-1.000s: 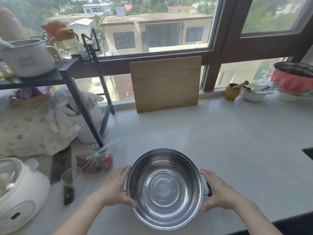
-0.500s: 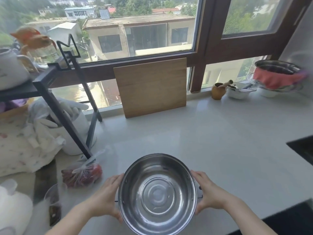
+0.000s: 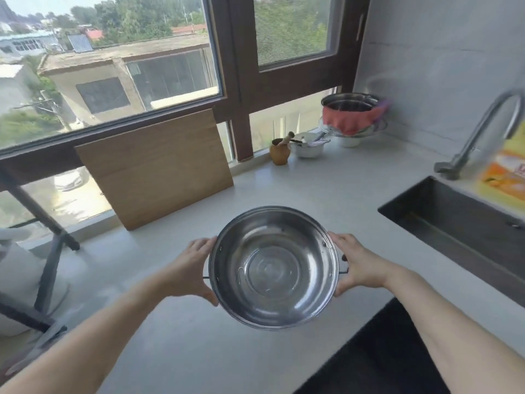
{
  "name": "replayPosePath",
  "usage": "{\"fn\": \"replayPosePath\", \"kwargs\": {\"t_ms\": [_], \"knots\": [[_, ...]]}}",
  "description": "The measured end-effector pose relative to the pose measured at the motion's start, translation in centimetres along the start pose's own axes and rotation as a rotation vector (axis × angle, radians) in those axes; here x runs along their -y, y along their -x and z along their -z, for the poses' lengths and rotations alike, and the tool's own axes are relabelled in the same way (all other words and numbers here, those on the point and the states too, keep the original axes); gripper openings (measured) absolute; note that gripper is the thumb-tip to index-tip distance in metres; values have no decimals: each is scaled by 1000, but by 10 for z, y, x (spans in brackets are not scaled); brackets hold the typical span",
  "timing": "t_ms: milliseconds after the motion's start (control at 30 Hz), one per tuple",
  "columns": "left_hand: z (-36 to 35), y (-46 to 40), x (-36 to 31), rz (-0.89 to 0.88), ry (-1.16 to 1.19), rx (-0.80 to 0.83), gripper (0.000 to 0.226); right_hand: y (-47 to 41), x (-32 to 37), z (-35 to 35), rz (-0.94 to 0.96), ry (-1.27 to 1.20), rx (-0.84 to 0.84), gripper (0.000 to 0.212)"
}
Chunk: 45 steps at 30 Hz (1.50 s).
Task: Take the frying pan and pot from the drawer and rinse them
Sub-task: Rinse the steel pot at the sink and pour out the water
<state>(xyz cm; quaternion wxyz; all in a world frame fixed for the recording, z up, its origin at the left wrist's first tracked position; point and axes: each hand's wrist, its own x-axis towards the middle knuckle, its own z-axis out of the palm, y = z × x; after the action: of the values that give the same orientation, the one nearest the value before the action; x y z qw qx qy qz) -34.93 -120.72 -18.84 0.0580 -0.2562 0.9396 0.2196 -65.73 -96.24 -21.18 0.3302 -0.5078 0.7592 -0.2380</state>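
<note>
A person holds a stainless-steel pot (image 3: 274, 267) over a pale kitchen counter (image 3: 326, 191), the left hand (image 3: 189, 270) and right hand (image 3: 359, 265) clasped around its opposite side handles. The pot's open mouth faces the camera and holds nothing. To the right lie a dark sink (image 3: 460, 223) and a curved faucet (image 3: 480, 132). A wooden cutting board (image 3: 154, 166) leans against the window, with a small brown jar (image 3: 279, 153), a white bowl (image 3: 308, 150) and a red-cloth-draped metal pot (image 3: 352, 112) in the corner.

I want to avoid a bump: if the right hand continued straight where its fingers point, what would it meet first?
The right hand points inward at the pot, which it already grips by the handle, so the pot wall comes first; the left hand holds the far side.
</note>
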Motion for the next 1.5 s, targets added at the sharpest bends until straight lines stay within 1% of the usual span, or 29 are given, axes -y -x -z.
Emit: {"fn": "replayPosePath", "kwargs": {"t_ms": [133,267,300,400,533,633,700,767,933,1067,1300,1500], "knots": [[0,-71,-75,-100,-20,3,150,35,-56,66,-62,-2,-78,130],[-11,-142,-160,-195,-58,31,150,80,-113,134,-141,-2,-141,125],[-14,-158,-181,-217,-60,44,149,91,-128,149,-171,4,-161,126],[-24,-205,-241,-285,-68,88,150,122,-172,189,-273,46,-216,139],[-36,-263,-312,-364,-97,141,152,161,-222,229,-374,43,-271,141],[-47,-304,-358,-425,-129,185,148,185,-255,249,-428,19,-326,145],[-57,-332,-384,-456,-147,213,138,198,-276,260,-433,11,-360,140],[-69,-359,-406,-484,-165,242,135,207,-297,270,-441,14,-381,136],[-97,-420,-448,-527,-205,318,135,210,-348,289,-516,-36,-388,137],[-118,-468,-463,-544,-236,373,137,194,-387,295,-582,-97,-377,133],[-155,-540,-460,-515,-217,501,137,152,-442,300,-652,-175,-303,130],[-190,-570,-447,-491,-207,564,137,127,-477,289,-669,-222,-254,128]]}}
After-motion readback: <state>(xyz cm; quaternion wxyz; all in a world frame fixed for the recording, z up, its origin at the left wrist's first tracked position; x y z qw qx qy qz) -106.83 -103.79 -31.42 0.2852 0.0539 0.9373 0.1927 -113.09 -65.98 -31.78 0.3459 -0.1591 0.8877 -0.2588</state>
